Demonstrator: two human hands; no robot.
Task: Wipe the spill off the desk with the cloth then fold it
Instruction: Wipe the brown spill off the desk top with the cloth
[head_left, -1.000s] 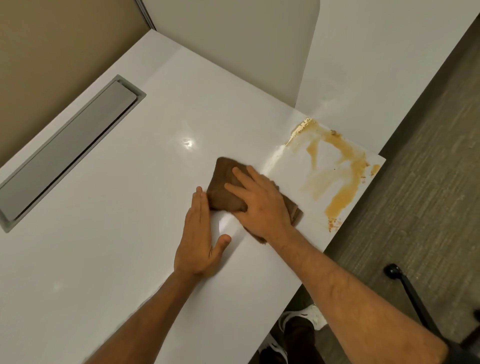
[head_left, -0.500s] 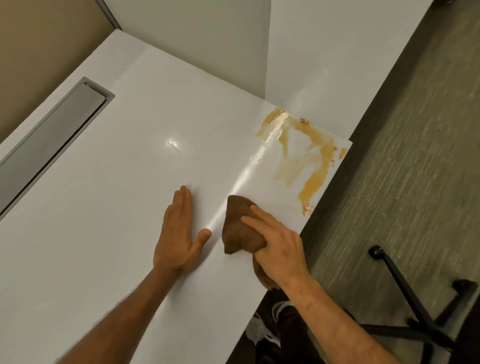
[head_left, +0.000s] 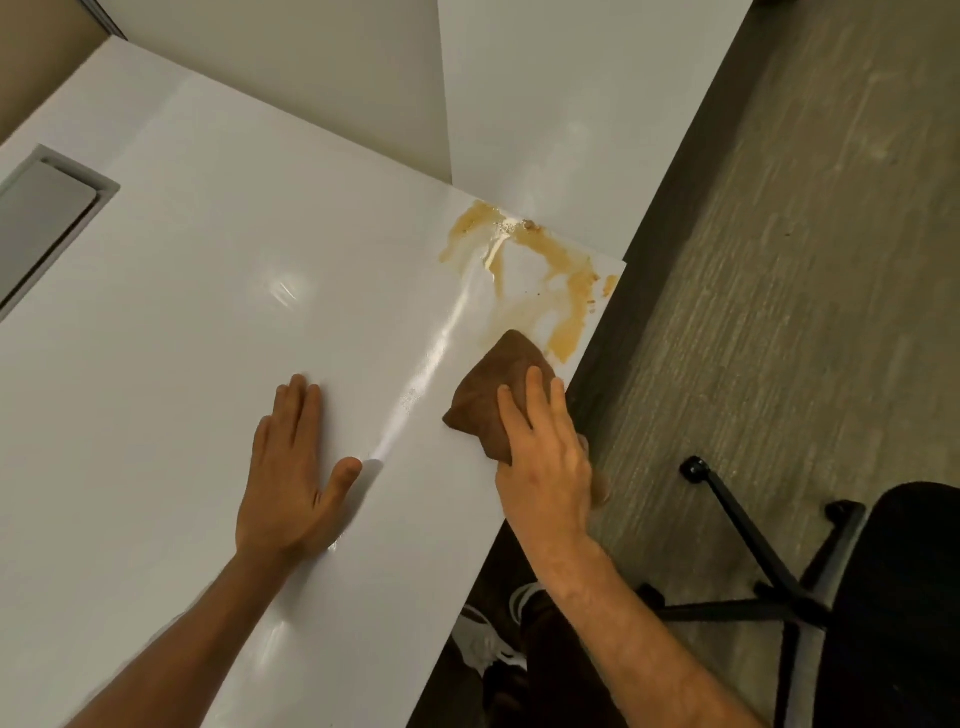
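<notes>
A brown cloth (head_left: 493, 387) lies bunched on the white desk (head_left: 208, 338) near its right edge. My right hand (head_left: 545, 462) presses down on the cloth's near part, fingers spread over it. The cloth's far tip touches the lower end of an orange-brown spill (head_left: 566, 291) smeared across the desk's far right corner. My left hand (head_left: 291, 467) rests flat on the desk, palm down, to the left of the cloth and apart from it.
A grey cable hatch (head_left: 47, 218) is set into the desk at the far left. White partition panels (head_left: 311, 78) rise behind the desk. A black office chair (head_left: 883, 597) with its wheeled base stands on the carpet at the right. My shoes show below the desk edge.
My right hand has slid the cloth along the right edge toward the spill, so its tip now meets the stain. My left hand stays flat on the desk. The view has shifted right.
</notes>
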